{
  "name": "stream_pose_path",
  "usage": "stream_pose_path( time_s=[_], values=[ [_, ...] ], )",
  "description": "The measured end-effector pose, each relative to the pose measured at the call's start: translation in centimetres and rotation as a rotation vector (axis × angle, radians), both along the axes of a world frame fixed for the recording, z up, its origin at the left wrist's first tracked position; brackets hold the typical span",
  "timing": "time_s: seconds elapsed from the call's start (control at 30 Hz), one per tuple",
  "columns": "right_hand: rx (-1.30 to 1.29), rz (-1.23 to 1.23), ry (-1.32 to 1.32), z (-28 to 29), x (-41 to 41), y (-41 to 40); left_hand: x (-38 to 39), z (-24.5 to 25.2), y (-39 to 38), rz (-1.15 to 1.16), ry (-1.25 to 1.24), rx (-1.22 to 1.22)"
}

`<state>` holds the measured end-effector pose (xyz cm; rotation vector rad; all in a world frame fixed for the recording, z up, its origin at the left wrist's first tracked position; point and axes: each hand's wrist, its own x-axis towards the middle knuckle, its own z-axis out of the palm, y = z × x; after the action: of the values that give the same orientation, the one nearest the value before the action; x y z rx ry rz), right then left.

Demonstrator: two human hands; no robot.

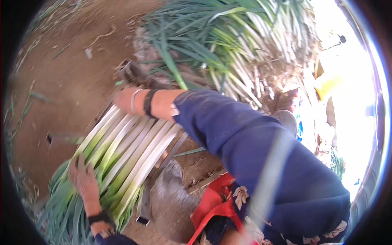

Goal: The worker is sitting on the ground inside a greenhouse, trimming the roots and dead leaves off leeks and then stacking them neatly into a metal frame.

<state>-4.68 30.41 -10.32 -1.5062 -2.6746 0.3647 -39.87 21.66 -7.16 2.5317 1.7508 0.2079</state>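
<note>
A row of leeks or large green onions (122, 153) lies side by side, white ends toward the top and green leaves at the lower left. My left hand (82, 180) rests flat on the stalks where white turns to green, its fingers apart. At the upper white ends is my right hand (124, 99), blurred, with a bracelet and a dark band at the wrist. Its fingers are hidden, so its grip cannot be seen. The stalks lie over a metal frame, whose bar (145, 196) shows at their right side.
A large heap of similar stalks (245, 46) lies at the top. Bare soil (76, 76) with scraps spreads at the left. Near my legs are a grey-brown rounded thing (174, 202) and red cloth (214, 199). A blurred pale strip (272, 171) crosses the blue sleeve.
</note>
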Motion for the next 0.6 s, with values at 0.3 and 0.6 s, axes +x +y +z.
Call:
stream_pose_path(
  time_s=[0.3, 0.6],
  values=[
    [-0.186, -0.025, -0.046, -1.6, 1.4, 2.2, 0.4, -1.9, 1.3, 0.004, 0.091, 0.014],
    [-0.203, -0.075, 0.437, 8.4, 6.5, -3.8, 5.1, 9.2, 2.9, 0.067, -0.119, -0.498]
  ],
)
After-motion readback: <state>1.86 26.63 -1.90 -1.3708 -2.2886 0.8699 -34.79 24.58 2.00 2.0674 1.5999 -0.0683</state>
